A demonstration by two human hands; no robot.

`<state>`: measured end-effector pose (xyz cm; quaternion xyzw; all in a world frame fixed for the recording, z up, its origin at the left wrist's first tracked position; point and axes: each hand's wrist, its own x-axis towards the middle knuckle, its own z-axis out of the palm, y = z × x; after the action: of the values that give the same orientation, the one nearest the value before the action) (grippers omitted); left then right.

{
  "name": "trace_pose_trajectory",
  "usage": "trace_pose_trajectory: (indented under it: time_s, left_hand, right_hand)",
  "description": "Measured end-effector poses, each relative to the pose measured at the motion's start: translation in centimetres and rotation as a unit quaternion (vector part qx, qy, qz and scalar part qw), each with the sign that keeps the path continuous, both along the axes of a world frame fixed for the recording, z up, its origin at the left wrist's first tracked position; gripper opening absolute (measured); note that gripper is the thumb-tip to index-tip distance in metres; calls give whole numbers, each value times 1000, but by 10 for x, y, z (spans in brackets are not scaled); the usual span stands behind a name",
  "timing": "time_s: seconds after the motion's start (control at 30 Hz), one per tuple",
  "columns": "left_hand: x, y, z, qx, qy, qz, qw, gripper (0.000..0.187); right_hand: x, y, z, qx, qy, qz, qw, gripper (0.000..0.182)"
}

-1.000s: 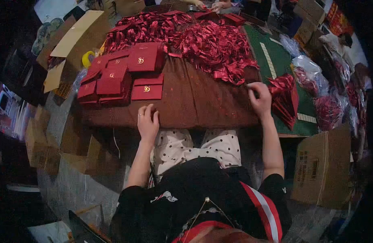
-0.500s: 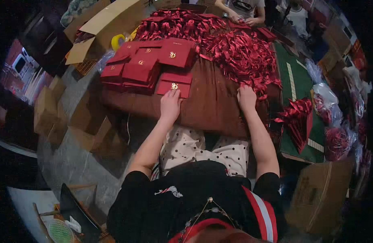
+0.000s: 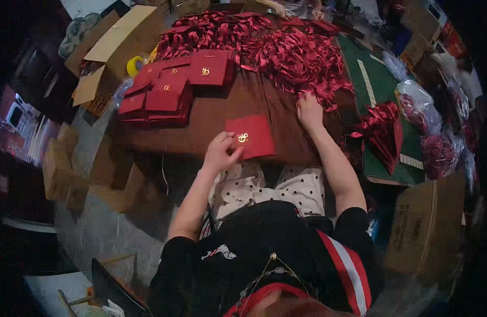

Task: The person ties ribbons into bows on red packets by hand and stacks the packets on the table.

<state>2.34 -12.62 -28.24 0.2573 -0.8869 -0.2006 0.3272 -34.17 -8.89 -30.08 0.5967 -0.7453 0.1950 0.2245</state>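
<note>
A flat red envelope (image 3: 256,138) with a gold monogram lies at the near edge of the brown-covered table, its print facing up. My left hand (image 3: 219,152) is on its left edge, fingers bent against it and thumb low at its corner. Farther right, my right hand (image 3: 310,112) reaches to the near fringe of a heap of dark red ribbons (image 3: 307,63). Its fingertips are pinched together at the ribbon ends, partly hidden by the hand itself. Stacks of similar red envelopes (image 3: 168,95) stand at the left of the table.
A green board (image 3: 367,84) with pale strips adjoins the table on the right, bearing a fanned red bundle (image 3: 386,134) with ribbons. Cardboard boxes (image 3: 119,37) and yellow tape (image 3: 133,66) are at the left. Another person's hands (image 3: 280,9) show at the far edge.
The envelope has come from beside the stacks toward me and to the right, with my left hand at its edge. My right hand stays by the ribbons. The view has shifted.
</note>
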Motion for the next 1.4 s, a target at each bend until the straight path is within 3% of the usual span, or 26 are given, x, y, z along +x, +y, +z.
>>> trace_pose_trajectory:
  time_s: [0.07, 0.13, 0.2, 0.23, 0.3, 0.33, 0.43, 0.47, 0.57, 0.67, 0.8, 0.87, 0.9, 1.0, 1.07, 1.13, 1.2, 1.27, 1.4]
  left_hand:
    - [-5, -4, 6, 24, 19, -20, 999, 28]
    - [-10, -9, 8, 62, -10, -47, 997, 27]
    - [-17, -15, -8, -3, -4, -43, 999, 27]
    - [-17, -16, -7, 19, -35, -58, 998, 30]
    - [-21, -5, 3, 3, -31, 5, 999, 39]
    - [-23, 3, 8, -8, -45, 69, 997, 54]
    - [-25, 12, 5, 22, -107, 215, 971, 66]
    - [-26, 10, 2, 23, -108, 207, 972, 65]
    - [-29, 6, -1, 78, -151, 213, 962, 68]
    - [-37, 6, 7, 86, -160, 230, 956, 66]
    - [-55, 3, 14, 61, -127, 276, 951, 62]
    - [-60, 1, 13, 54, -131, 279, 950, 62]
    - [-62, -2, 7, 48, -122, 279, 951, 61]
    - [-67, -2, -2, 60, -54, 280, 957, 64]
    - [-71, -1, -6, 59, -29, 275, 959, 63]
    - [-74, 2, -4, 70, -12, 256, 964, 57]
    - [-78, 9, 7, 175, 46, 228, 957, 58]
    - [-81, 12, 7, 186, 36, 230, 954, 59]
    - [-81, 14, -2, 172, 39, 221, 959, 63]
  right_hand:
    - [15, 7, 0, -24, 11, 39, 999, 11]
    - [30, 25, 0, -42, -56, 172, 983, 13]
    - [48, 52, -5, 29, -93, 202, 975, 23]
    - [55, 68, 2, 23, -106, 228, 968, 24]
    - [57, 103, 16, 52, -128, 271, 952, 30]
    - [53, 118, 19, 58, -124, 257, 957, 30]
    - [38, 164, 38, 110, -190, 231, 948, 27]
    - [34, 173, 48, 133, -190, 221, 947, 26]
    - [34, 167, 57, 58, -274, 151, 948, 20]
    - [29, 134, 55, -28, -268, 44, 962, 27]
    - [39, 83, 53, 20, -275, -43, 960, 36]
    - [42, 64, 32, 36, -177, -114, 977, 27]
    - [44, 59, 27, 76, -200, -139, 967, 22]
    - [38, 57, 11, 38, -175, -74, 981, 18]
    - [44, 59, 16, -70, -158, 24, 985, 17]
    - [60, 60, 19, -77, -260, 78, 959, 14]
    - [86, 58, 31, -72, -395, 121, 908, 16]
    - [103, 49, 27, -93, -429, 187, 879, 18]
    - [125, 30, 25, -89, -382, 212, 895, 17]
